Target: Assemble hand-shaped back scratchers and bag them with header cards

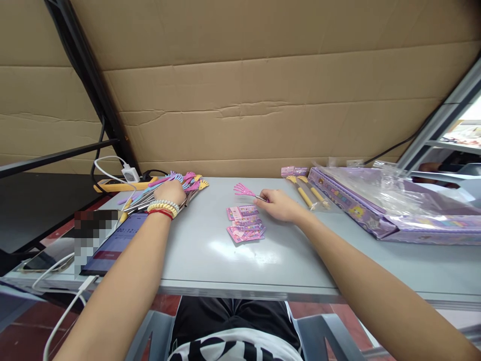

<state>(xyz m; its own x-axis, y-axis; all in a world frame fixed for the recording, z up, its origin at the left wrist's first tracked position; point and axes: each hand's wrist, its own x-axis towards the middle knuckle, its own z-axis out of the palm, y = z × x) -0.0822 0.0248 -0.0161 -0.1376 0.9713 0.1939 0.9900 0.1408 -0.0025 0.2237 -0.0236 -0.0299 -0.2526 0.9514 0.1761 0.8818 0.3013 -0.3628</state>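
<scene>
My right hand (280,204) is closed on the metal shaft of a back scratcher with a pink hand-shaped head (243,189); the head points left. Just below it lie several pink and purple printed cards (246,233), overlapping on the table. At the left, my left hand (171,193) rests over a pile of back scratchers (145,200) with metal shafts and pink, blue, purple and yellow heads. Its fingers are turned away and hidden, so I cannot tell whether they grip one.
Two yellow back scratchers in clear bags (303,193) lie right of centre. Beside them a purple printed box (349,205) holds clear plastic bags (398,193). A phone with a timer (112,245), white cables (60,263) and a charger (130,174) occupy the left. Cardboard (240,90) walls the back.
</scene>
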